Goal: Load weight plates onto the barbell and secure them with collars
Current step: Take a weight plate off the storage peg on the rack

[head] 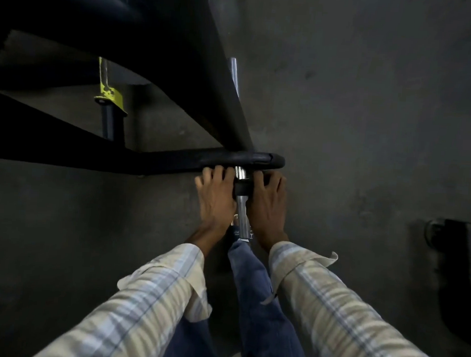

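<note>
A chrome barbell sleeve (242,214) points toward me at the middle of the view. A large black weight plate (253,158) sits on it edge-on, just beyond my hands. Between my hands a smaller black plate or collar (242,188) rides on the sleeve, a short gap before the large plate; which of the two it is I cannot tell. My left hand (216,199) grips its left side and my right hand (268,205) grips its right side. The bar's far part (234,73) shows past the rack.
A dark bench or rack frame (153,63) fills the upper left, with a yellow bracket (108,93) on a post. Grey concrete floor (371,104) lies around. More dark equipment (461,253) stands at the right edge. My jeans-clad leg (260,298) is below the sleeve.
</note>
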